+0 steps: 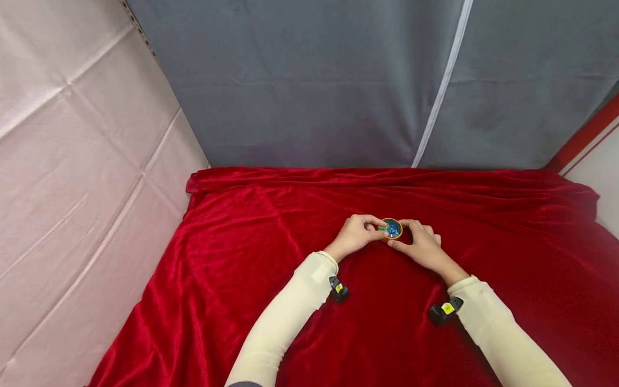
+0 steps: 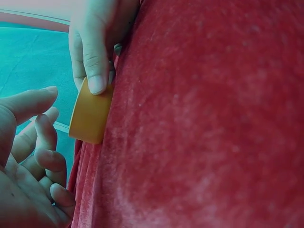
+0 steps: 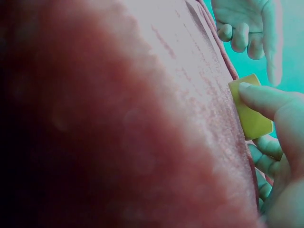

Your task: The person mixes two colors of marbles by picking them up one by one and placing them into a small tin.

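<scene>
A small round piece (image 1: 393, 229) with a yellow-orange rim and a blue and green top sits on the red cloth. In the left wrist view the yellow side wall (image 2: 91, 116) shows, smooth and low. My right hand (image 1: 422, 245) grips it from the right, its thumb (image 3: 259, 97) pressed along the wall and its fingers round the far side. From the left comes my left hand (image 1: 357, 235), fingertips over the near-left part of the top in the head view. Both wrist views show this hand above the piece, one digit extended, the other fingers loosely curled, nothing between them.
Red velvet cloth (image 1: 261, 242) covers the table, with folds bunched along the back edge. A grey curtain (image 1: 309, 86) hangs behind, and a pale sheet (image 1: 87, 177) stands at the left. Dark wrist cameras (image 1: 339, 289) are strapped over the cream sleeves (image 1: 285, 317).
</scene>
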Tool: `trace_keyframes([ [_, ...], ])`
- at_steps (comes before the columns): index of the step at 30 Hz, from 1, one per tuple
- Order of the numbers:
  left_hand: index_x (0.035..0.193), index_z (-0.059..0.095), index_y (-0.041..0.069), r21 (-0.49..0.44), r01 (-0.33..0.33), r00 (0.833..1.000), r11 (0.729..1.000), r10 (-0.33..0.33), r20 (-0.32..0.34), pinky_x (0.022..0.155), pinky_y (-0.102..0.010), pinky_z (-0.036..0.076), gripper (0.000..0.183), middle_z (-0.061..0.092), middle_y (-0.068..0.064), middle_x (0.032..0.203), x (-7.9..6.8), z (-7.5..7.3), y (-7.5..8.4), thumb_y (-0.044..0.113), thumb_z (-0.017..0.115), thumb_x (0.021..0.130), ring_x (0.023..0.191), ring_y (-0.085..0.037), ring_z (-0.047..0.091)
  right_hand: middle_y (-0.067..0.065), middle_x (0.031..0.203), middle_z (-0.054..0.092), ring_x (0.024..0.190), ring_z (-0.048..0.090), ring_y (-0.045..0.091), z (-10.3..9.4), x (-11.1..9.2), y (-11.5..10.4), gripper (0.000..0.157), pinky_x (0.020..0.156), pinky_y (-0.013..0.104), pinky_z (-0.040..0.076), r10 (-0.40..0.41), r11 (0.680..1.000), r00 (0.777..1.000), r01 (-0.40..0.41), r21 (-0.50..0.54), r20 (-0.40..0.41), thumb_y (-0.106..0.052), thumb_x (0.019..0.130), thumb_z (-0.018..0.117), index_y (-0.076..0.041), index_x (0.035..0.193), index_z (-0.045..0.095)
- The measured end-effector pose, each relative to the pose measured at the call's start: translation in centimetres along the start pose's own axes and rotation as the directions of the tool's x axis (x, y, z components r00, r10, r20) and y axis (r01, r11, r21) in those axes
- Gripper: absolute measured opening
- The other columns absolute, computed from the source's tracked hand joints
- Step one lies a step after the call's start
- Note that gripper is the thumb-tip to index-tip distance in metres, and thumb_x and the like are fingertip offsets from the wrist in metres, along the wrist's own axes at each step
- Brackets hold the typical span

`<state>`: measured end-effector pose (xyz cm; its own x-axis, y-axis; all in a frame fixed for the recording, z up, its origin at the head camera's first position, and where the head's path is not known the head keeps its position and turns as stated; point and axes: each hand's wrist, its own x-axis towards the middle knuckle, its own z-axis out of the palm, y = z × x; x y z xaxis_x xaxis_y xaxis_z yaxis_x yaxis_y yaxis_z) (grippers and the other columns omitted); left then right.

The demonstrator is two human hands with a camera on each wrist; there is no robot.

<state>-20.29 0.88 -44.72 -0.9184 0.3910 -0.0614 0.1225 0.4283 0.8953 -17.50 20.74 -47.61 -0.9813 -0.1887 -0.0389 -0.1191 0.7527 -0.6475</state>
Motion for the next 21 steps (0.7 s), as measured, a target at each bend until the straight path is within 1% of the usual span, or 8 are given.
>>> trace_keyframes([
  [3,0.103,0.074,0.011,0.000,-0.007,1.000,1.000,0.007,0.002,0.052,-0.016,0.036,0.021,0.055,0.004,0.063,0.1,-0.2,0.0,0.019,0.075,0.083,0.055,-0.005,0.044,0.025,0.136,0.046,0.120,0.035,0.045,0.1,0.1,0.0,0.068,0.082,0.052,0.024,0.000,1.000,1.000,0.000,-0.001,0.003,-0.044,0.089,0.066,0.000,0.136,0.041],
  [9,0.102,0.074,0.010,0.003,-0.027,1.000,1.000,0.027,0.000,0.052,-0.016,0.035,0.020,0.054,0.005,0.063,0.0,-0.6,0.5,0.019,0.074,0.084,0.055,-0.005,0.044,0.025,0.137,0.045,0.120,0.034,0.045,0.1,0.3,0.0,0.067,0.084,0.053,0.023,0.003,1.000,1.000,-0.003,0.004,0.009,-0.041,0.088,0.067,0.000,0.136,0.042],
  [14,0.103,0.074,0.010,0.016,-0.043,0.999,0.999,0.043,-0.006,0.053,-0.017,0.035,0.021,0.055,0.005,0.064,-0.1,-1.2,0.8,0.022,0.074,0.085,0.057,-0.005,0.044,0.026,0.139,0.043,0.121,0.034,0.046,-0.3,0.1,0.1,0.066,0.086,0.055,0.023,0.011,1.000,1.000,-0.011,0.014,0.021,-0.033,0.087,0.069,0.001,0.136,0.042],
  [18,0.102,0.075,0.013,0.056,-0.062,0.997,0.996,0.065,-0.042,0.056,-0.016,0.038,0.021,0.060,0.004,0.069,-0.2,-2.1,1.0,0.026,0.072,0.087,0.061,-0.003,0.047,0.028,0.138,0.043,0.120,0.035,0.045,-0.8,-0.3,0.1,0.061,0.085,0.056,0.024,-0.008,1.000,0.999,0.007,0.026,0.035,-0.025,0.089,0.066,0.002,0.138,0.041],
  [21,0.102,0.075,0.015,0.125,-0.079,0.992,0.989,0.090,-0.087,0.059,-0.016,0.041,0.019,0.065,0.003,0.074,-0.6,-3.2,1.0,0.028,0.070,0.088,0.065,-0.004,0.050,0.028,0.136,0.044,0.119,0.037,0.045,-1.3,-0.6,0.1,0.057,0.087,0.058,0.026,-0.031,0.998,0.999,0.029,0.053,0.044,-0.018,0.092,0.061,0.004,0.140,0.038],
])
